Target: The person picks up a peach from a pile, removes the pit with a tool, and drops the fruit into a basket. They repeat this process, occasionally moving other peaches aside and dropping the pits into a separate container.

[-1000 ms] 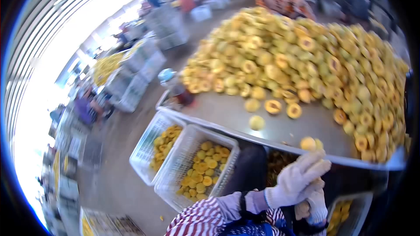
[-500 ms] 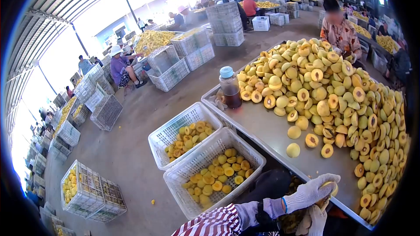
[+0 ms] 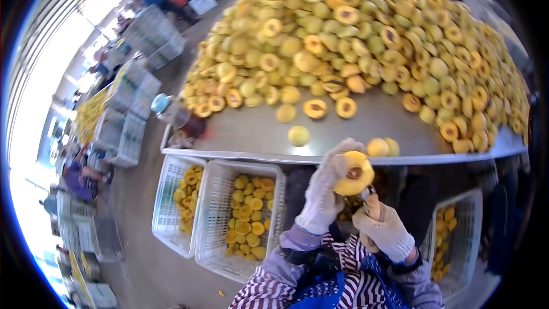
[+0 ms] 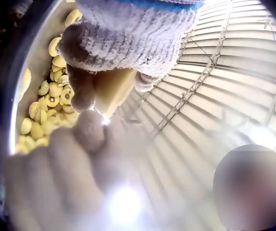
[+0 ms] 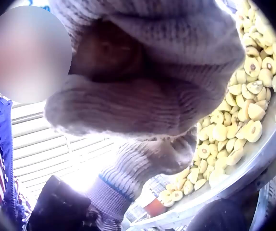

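My gloved left hand [image 3: 323,193] grips a yellow peach half [image 3: 353,174] whose cut face, with a brown centre, is turned up toward the head camera. Just to its right, my gloved right hand [image 3: 389,232] holds a short tool by its wooden handle [image 3: 373,208], the metal tip close under the fruit's lower edge. In the left wrist view, the pale peach half [image 4: 112,90] sits between the glove's fingers. The right wrist view mostly shows the knit right glove [image 5: 128,108], which hides the tool's tip.
A big heap of peach halves [image 3: 320,40] covers much of the metal table [image 3: 246,131]. Two peach pieces [image 3: 382,147] lie at its near edge. White crates [image 3: 209,234] of peach halves stand below left, another crate [image 3: 472,240] at right. A blue-lidded bottle [image 3: 186,120] stands at the left corner.
The head view has swung back toward the table. Both hands are now raised apart in front of the body, the peach half's cut face turned into view beside the tool.
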`<state>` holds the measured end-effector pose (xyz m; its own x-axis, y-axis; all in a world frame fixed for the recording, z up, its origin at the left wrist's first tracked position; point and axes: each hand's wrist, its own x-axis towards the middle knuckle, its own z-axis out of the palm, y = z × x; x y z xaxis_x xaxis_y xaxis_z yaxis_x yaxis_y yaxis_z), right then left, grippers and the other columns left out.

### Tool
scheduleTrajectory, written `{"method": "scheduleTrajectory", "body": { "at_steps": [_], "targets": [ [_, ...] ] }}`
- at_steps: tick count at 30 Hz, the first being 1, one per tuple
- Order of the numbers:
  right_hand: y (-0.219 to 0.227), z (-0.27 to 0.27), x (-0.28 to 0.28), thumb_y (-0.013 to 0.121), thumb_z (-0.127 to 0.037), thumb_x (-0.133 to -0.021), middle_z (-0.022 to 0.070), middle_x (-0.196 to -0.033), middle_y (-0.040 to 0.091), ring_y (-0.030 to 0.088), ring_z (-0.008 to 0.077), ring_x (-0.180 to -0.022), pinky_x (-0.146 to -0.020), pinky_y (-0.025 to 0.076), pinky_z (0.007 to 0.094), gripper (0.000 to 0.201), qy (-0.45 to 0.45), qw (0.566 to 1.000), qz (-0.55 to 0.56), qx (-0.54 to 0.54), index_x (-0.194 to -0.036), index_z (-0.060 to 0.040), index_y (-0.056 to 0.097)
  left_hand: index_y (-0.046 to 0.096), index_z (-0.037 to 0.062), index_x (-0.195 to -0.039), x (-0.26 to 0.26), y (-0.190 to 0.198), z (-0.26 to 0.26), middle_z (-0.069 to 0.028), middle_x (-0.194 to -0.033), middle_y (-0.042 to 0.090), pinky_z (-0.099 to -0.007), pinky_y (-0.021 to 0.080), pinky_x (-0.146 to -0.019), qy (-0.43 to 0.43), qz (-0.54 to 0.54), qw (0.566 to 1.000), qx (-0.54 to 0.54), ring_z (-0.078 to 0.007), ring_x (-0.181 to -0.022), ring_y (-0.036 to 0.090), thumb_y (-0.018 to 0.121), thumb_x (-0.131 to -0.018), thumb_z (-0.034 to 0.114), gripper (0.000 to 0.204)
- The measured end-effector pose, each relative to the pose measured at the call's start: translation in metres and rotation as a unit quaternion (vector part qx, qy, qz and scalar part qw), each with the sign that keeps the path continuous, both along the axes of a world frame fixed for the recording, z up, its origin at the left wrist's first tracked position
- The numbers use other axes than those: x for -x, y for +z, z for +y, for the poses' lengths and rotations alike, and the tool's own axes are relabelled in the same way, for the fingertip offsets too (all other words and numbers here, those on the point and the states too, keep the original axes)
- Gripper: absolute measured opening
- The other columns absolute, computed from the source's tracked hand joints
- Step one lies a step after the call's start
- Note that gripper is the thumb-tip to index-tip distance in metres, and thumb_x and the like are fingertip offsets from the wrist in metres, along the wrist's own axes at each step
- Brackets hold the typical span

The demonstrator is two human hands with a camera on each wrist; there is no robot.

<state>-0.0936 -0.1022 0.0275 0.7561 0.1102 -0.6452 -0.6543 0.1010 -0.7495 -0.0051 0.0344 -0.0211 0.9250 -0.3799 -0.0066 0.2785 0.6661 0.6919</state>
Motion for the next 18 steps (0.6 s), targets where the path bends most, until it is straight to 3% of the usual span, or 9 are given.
{"method": "scheduleTrajectory", "body": {
  "at_steps": [1,6,9,10,13,16,18],
  "targets": [
    [0.005,-0.002,-0.003,0.067,-0.02,-0.091,0.0011,-0.055,0.055,0.049,0.0072,-0.041,-0.038,0.038,0.0229,0.018,0.003,1.0,-0.007,0.005,-0.089,-0.0056,0.057,0.045,-0.0015,-0.141,0.001,0.0,0.001,-0.014,-0.134,0.056,-0.0383,0.046,-0.105,-0.005,0.0,1.0,0.0,-0.0233,-0.124,0.054,0.058,-0.098,0.033,0.057],
    [-0.008,-0.003,-0.002,0.067,-0.025,-0.092,-0.0004,-0.064,0.059,0.053,0.0049,-0.047,-0.044,0.041,0.0223,0.022,-0.029,0.998,-0.051,0.013,-0.101,-0.0054,0.062,0.046,-0.0044,-0.139,0.011,0.0,-0.003,-0.0187,-0.137,0.054,-0.0412,0.043,-0.107,-0.001,-0.001,1.0,0.004,-0.0288,-0.124,0.055,0.061,-0.097,0.028,0.055],
    [-0.014,-0.002,0.0,0.067,-0.025,-0.092,0.0014,-0.073,0.063,0.059,0.0078,-0.059,-0.054,0.048,0.0248,0.025,-0.032,0.998,-0.039,0.023,-0.107,-0.0055,0.063,0.047,-0.0031,-0.139,0.016,0.004,-0.007,-0.0183,-0.137,0.055,-0.0412,0.043,-0.107,0.014,-0.034,0.998,-0.043,-0.0283,-0.123,0.056,0.06,-0.097,0.03,0.055],
    [-0.022,-0.002,0.001,0.068,-0.025,-0.091,0.0037,-0.079,0.065,0.064,0.0121,-0.071,-0.066,0.052,0.0291,0.026,-0.016,0.993,-0.085,0.086,-0.106,-0.0037,0.063,0.047,-0.0029,-0.139,0.018,0.006,-0.008,-0.0183,-0.137,0.055,-0.0409,0.043,-0.107,0.016,-0.051,0.997,-0.062,-0.0281,-0.123,0.056,0.06,-0.098,0.03,0.054],
    [-0.021,-0.004,0.0,0.068,-0.024,-0.091,0.0054,-0.086,0.067,0.066,0.0172,-0.082,-0.077,0.053,0.0337,0.027,-0.007,0.989,-0.09,0.118,-0.107,-0.0032,0.063,0.048,-0.0029,-0.138,0.024,0.012,-0.012,-0.0185,-0.136,0.055,-0.0394,0.044,-0.106,0.046,-0.1,0.986,-0.127,-0.0272,-0.122,0.056,0.058,-0.099,0.027,0.05],
    [-0.023,-0.002,0.001,0.066,-0.023,-0.093,0.0059,-0.077,0.065,0.064,0.0159,-0.067,-0.062,0.052,0.0308,0.024,-0.023,0.992,-0.121,0.026,-0.104,-0.0028,0.062,0.05,-0.0033,-0.135,0.031,0.01,-0.013,-0.0187,-0.135,0.056,-0.0381,0.046,-0.104,0.077,-0.167,0.964,-0.193,-0.0263,-0.12,0.057,0.057,-0.099,0.019,0.043],
    [-0.016,-0.007,0.001,0.064,-0.021,-0.095,0.0049,-0.068,0.061,0.059,0.0139,-0.054,-0.05,0.046,0.0284,0.02,-0.014,0.998,-0.048,-0.035,-0.101,-0.0027,0.06,0.054,-0.0034,-0.13,0.028,0.01,-0.012,-0.0192,-0.131,0.058,-0.0375,0.049,-0.1,0.09,-0.23,0.942,-0.229,-0.0271,-0.115,0.061,0.058,-0.097,0.009,0.035]
  ]
}}
